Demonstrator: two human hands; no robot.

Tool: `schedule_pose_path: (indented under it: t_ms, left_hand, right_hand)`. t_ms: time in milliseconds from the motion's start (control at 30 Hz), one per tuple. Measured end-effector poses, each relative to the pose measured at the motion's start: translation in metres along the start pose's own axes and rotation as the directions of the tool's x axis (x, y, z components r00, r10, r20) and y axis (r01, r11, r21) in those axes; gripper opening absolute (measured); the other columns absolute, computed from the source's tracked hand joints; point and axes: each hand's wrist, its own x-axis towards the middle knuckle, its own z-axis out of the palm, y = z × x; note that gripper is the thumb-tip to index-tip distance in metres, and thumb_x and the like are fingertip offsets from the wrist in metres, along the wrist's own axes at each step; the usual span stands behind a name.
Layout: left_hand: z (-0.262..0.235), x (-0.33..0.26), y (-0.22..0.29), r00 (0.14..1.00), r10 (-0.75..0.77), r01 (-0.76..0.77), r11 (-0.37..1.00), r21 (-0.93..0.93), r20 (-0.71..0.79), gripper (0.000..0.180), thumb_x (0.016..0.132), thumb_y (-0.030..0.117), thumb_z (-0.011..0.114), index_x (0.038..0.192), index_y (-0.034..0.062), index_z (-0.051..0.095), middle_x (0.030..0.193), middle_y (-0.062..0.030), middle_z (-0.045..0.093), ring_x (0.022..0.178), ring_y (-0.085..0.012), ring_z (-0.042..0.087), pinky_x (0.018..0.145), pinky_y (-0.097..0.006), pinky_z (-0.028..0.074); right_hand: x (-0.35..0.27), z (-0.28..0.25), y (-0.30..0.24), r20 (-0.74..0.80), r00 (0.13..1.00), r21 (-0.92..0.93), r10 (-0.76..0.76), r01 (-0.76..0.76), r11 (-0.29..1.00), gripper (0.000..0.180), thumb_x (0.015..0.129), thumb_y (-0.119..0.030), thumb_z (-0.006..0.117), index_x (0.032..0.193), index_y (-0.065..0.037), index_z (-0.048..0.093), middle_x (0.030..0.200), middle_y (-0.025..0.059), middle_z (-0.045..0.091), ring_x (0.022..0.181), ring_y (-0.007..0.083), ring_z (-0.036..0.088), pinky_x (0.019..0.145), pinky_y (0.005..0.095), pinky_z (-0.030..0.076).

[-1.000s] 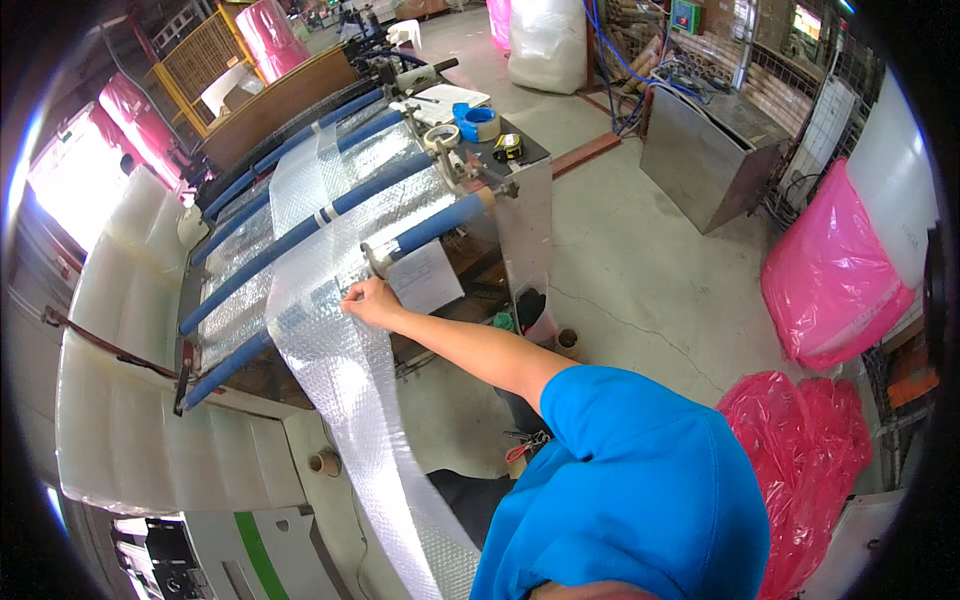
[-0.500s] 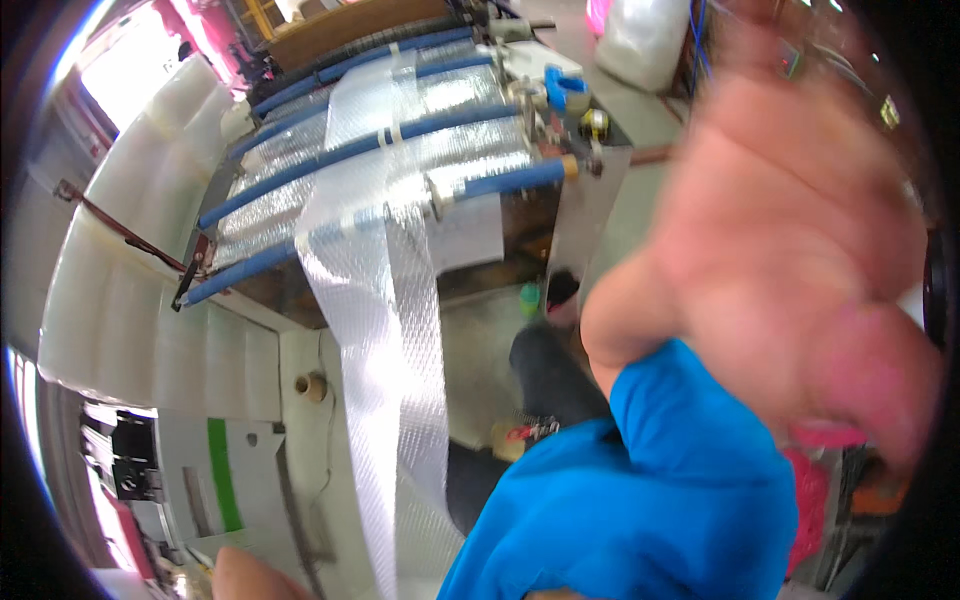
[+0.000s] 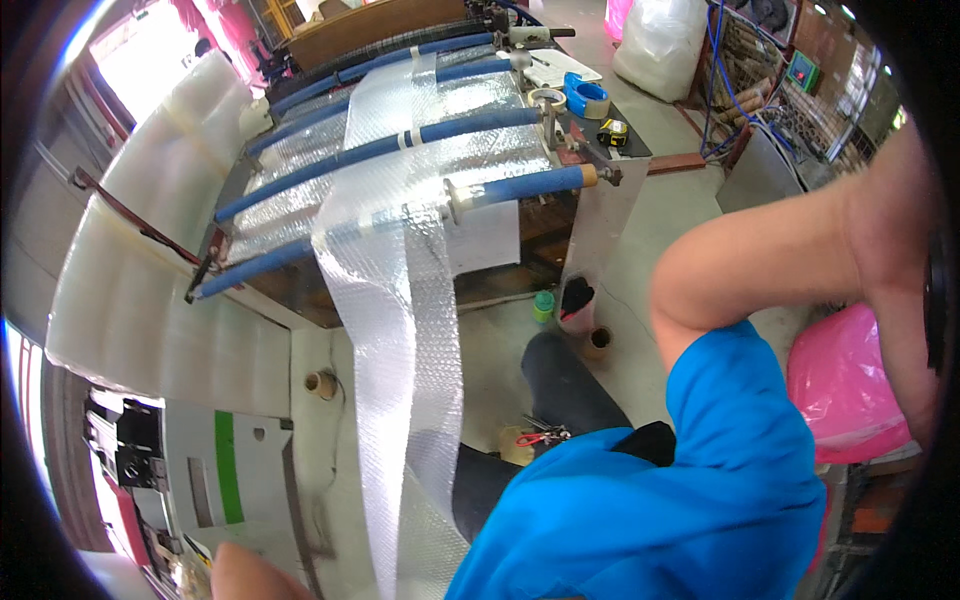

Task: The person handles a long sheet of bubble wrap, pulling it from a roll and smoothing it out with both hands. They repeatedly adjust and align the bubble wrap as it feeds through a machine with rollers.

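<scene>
Concrete floor (image 3: 640, 260) holds a pink bag (image 3: 845, 390); right hand unseen, left hand's (image 3: 245, 578) grip unclear.

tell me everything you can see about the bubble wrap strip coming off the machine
The bubble wrap strip is a long, clear plastic web, its surface dotted with small bubbles and glinting in the light. It lies over the blue rollers on top of the machine, bends over the front roller and hangs down toward the lower edge of the picture, getting slightly wider and wavy. It looks like two bands side by side with a seam between them. Neither hand touches it; the right arm is raised off to the side.
</scene>
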Motion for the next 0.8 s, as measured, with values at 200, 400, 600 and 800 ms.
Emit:
schedule_pose_path:
  t_ms: [200,400,600,800]
  left_hand:
    - [-0.002,-0.003,0.0,1.0,0.009,-0.009,1.0,-0.006,-0.021,0.063,0.072,0.031,0.062,0.12,0.0023,0.034,0.119,-0.0136,0.041,0.108,-0.0244,0.039,0.092,-0.036,0.03]
    - [-0.024,-0.006,0.022,0.977,0.142,-0.154,0.986,-0.068,-0.161,0.065,0.071,0.032,0.063,0.12,0.0022,0.033,0.119,-0.0137,0.04,0.11,-0.0249,0.038,0.093,-0.037,0.029]
    - [-0.106,-0.004,0.131,0.556,0.583,-0.769,0.631,-0.101,-0.593,0.067,0.07,0.033,0.064,0.121,0.0021,0.033,0.12,-0.0137,0.04,0.112,-0.0254,0.037,0.094,-0.038,0.028]
    - [-0.031,0.031,0.097,0.745,0.395,-0.595,0.758,-0.267,-0.538,0.069,0.069,0.034,0.065,0.121,0.0021,0.032,0.121,-0.0138,0.039,0.113,-0.0259,0.036,0.095,-0.038,0.028]
  right_hand:
    - [0.018,-0.029,0.063,-0.051,0.998,-0.337,0.023,-0.039,0.941,0.06,0.072,-0.035,0.057,0.119,-0.007,0.034,0.117,0.0141,0.038,0.105,0.0262,0.039,0.088,0.0386,0.035]
    - [0.004,-0.061,0.027,-0.114,0.98,-0.385,-0.16,0.105,0.917,0.055,0.075,-0.034,0.054,0.117,-0.006,0.036,0.114,0.0133,0.041,0.102,0.0246,0.042,0.087,0.0377,0.036]
    - [-0.15,0.044,-0.075,0.103,0.921,0.202,-0.375,0.349,0.915,0.05,0.077,-0.033,0.051,0.115,-0.005,0.038,0.111,0.0125,0.044,0.099,0.0229,0.045,0.086,0.0367,0.037]
    - [-0.402,0.02,-0.151,0.814,0.581,0.398,-0.024,-0.526,0.751,0.041,0.077,-0.021,0.052,0.111,-0.002,0.04,0.105,0.0116,0.047,0.095,0.0203,0.047,0.085,0.034,0.037]
